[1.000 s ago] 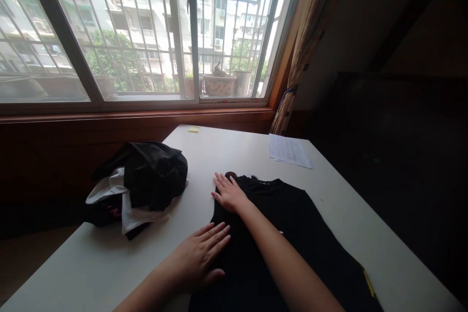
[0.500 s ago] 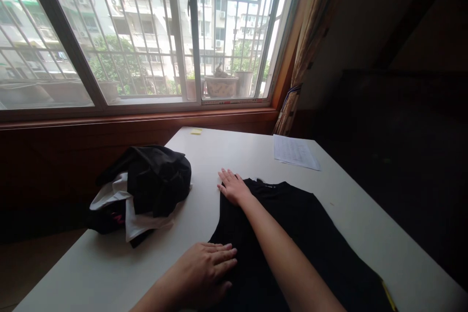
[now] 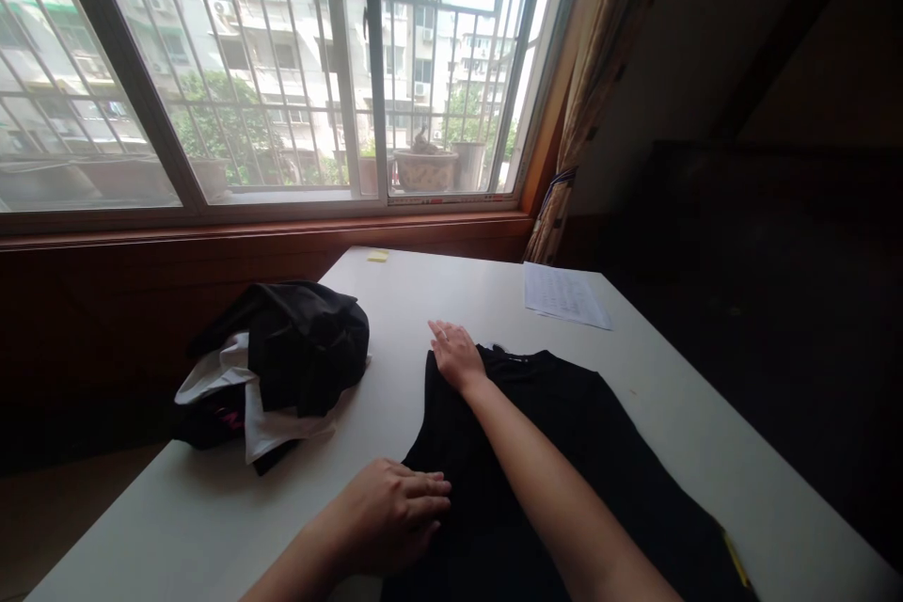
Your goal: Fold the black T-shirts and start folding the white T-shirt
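Note:
A black shirt (image 3: pixel 564 451) lies spread on the white table (image 3: pixel 705 451), its neckline with a small label towards the window. My right hand (image 3: pixel 457 357) reaches across it to the far left shoulder corner. Its fingers are slightly bent and partly apart at the cloth's edge, with the fingertips past the fabric. Palm down, my left hand (image 3: pixel 399 513) rests on the shirt's left side below the armhole. Its fingers lie stretched out and close together on the cloth, and the thumb is hidden. A yellow strip shows at the shirt's lower right edge.
Left of the shirt sits a heap of black and white clothes (image 3: pixel 303 348), partly at the table's edge. Printed sheets of paper (image 3: pixel 566 295) lie at the back right. A small yellow note (image 3: pixel 377 256) is near the far edge, below the barred window (image 3: pixel 282 75).
My right hand's spread fingers have drawn together and bent at the shoulder corner. My left hand has shifted slightly left and up along the shirt's side. The view has moved a little.

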`<state>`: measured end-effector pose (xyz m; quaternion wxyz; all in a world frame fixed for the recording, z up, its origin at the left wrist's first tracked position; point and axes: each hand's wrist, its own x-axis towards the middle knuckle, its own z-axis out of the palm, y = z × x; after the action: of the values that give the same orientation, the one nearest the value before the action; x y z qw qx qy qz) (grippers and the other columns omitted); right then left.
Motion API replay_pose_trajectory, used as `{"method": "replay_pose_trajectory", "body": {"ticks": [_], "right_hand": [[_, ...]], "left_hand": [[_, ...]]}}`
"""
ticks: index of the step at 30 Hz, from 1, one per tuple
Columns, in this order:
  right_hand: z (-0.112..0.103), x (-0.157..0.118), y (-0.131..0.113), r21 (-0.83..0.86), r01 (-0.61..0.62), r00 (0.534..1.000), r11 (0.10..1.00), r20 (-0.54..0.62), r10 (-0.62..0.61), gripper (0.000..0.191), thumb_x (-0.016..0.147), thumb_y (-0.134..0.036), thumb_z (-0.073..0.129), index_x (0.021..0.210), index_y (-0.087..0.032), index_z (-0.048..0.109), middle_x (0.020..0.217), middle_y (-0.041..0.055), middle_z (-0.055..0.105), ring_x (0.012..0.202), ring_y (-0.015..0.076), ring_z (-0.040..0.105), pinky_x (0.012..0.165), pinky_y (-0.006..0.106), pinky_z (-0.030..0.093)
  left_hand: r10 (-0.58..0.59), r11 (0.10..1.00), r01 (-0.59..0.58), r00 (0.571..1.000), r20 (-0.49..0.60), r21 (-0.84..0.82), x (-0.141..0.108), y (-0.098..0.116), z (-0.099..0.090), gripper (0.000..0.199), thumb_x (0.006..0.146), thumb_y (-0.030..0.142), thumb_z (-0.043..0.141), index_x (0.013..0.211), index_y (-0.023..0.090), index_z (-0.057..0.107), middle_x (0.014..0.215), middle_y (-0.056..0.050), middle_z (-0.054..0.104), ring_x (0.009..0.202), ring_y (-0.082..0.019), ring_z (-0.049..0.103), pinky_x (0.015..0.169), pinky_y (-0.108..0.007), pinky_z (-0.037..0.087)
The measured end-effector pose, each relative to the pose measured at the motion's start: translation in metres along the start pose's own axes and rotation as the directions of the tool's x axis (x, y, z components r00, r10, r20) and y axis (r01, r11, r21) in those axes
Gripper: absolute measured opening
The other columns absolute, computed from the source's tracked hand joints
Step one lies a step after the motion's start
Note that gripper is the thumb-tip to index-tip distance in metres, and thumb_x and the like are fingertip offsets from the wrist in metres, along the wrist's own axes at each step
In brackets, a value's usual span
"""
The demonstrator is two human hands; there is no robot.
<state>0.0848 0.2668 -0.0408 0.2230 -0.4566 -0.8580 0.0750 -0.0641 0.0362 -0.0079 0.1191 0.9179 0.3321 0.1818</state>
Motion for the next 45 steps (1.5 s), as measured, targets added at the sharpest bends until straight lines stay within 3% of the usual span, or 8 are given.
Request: {"method": "replay_pose_trajectory", "body": {"ticks": [3,6,11,15,25,32,37,45], "right_hand": [[-0.014,-0.021,-0.008,0.038,0.070,0.997,0.997,-0.021,-0.069,0.047,0.103,-0.029,0.031,0.146,-0.022,0.049,0.147,0.0073,0.054,0.137,0.0196,0.045,0.119,0.037,0.031],[-0.025,-0.048,-0.012,0.090,0.182,0.983,0.979,-0.005,-0.182,0.044,0.104,-0.033,0.033,0.141,-0.023,0.056,0.147,0.0059,0.055,0.137,0.0186,0.047,0.118,0.035,0.034],[-0.027,-0.082,-0.009,0.095,0.357,0.899,0.929,0.233,-0.370,0.058,0.103,-0.046,0.039,0.155,-0.019,0.036,0.160,0.0074,0.037,0.149,0.0226,0.030,0.123,0.043,0.024],[-0.024,-0.078,-0.008,0.028,0.313,0.891,0.949,0.337,-0.304,0.066,0.102,-0.055,0.034,0.159,-0.022,0.025,0.166,0.0050,0.019,0.154,0.0223,0.016,0.125,0.046,0.015],[-0.014,-0.042,-0.007,-0.027,0.253,0.896,0.967,0.384,-0.224,0.071,0.102,-0.059,0.024,0.160,-0.019,0.022,0.167,0.0054,0.011,0.154,0.0220,0.012,0.125,0.046,0.008],[-0.007,-0.025,-0.003,-0.046,0.213,0.909,0.976,0.377,-0.181,0.069,0.102,-0.058,0.020,0.160,-0.019,0.022,0.167,0.0054,0.008,0.154,0.0220,0.010,0.125,0.050,0.005],[-0.006,-0.019,-0.003,-0.027,0.178,0.934,0.984,0.320,-0.160,0.067,0.102,-0.056,0.026,0.159,-0.022,0.025,0.165,0.0078,0.019,0.153,0.0226,0.018,0.124,0.050,0.013],[-0.007,-0.030,-0.001,0.029,0.173,0.985,0.985,-0.019,-0.172,0.057,0.104,-0.041,0.034,0.156,-0.018,0.034,0.158,0.0133,0.037,0.148,0.0256,0.033,0.123,0.051,0.025]], "left_hand": [[0.006,1.000,-0.006,1.000,-0.001,-0.004,0.000,0.000,0.000,0.034,0.093,0.023,0.051,0.124,0.025,0.065,0.131,-0.002,0.069,0.116,-0.021,0.068,0.094,-0.033,0.059],[0.009,1.000,-0.009,1.000,-0.003,-0.004,0.001,-0.001,0.002,0.033,0.094,0.022,0.050,0.123,0.025,0.065,0.130,-0.002,0.070,0.115,-0.020,0.069,0.093,-0.032,0.059],[-0.013,1.000,0.013,1.000,0.003,0.005,0.003,0.002,0.003,0.030,0.095,0.018,0.049,0.121,0.024,0.065,0.129,-0.001,0.070,0.114,-0.021,0.069,0.089,-0.032,0.060],[-0.016,1.000,0.016,1.000,0.013,-0.006,0.003,0.003,0.001,0.031,0.095,0.016,0.051,0.121,0.024,0.065,0.129,-0.002,0.070,0.115,-0.022,0.069,0.091,-0.033,0.060],[-0.019,1.000,0.018,0.999,-0.036,-0.023,0.002,-0.002,0.004,0.033,0.093,0.014,0.052,0.121,0.025,0.066,0.128,-0.001,0.070,0.113,-0.021,0.070,0.092,-0.032,0.060],[0.009,0.998,-0.013,0.998,-0.067,-0.061,0.004,-0.004,0.000,0.031,0.092,0.014,0.053,0.118,0.024,0.066,0.125,-0.002,0.072,0.112,-0.021,0.070,0.094,-0.030,0.060],[0.008,0.994,-0.014,0.998,-0.059,-0.105,0.005,-0.005,-0.003,0.030,0.091,0.013,0.054,0.116,0.024,0.067,0.124,-0.002,0.073,0.114,-0.019,0.069,0.101,-0.028,0.055],[-0.007,0.990,-0.007,0.995,-0.100,-0.142,0.002,-0.010,-0.002,0.027,0.091,0.015,0.056,0.112,0.026,0.069,0.121,0.000,0.074,0.111,-0.017,0.071,0.098,-0.027,0.056]]}}
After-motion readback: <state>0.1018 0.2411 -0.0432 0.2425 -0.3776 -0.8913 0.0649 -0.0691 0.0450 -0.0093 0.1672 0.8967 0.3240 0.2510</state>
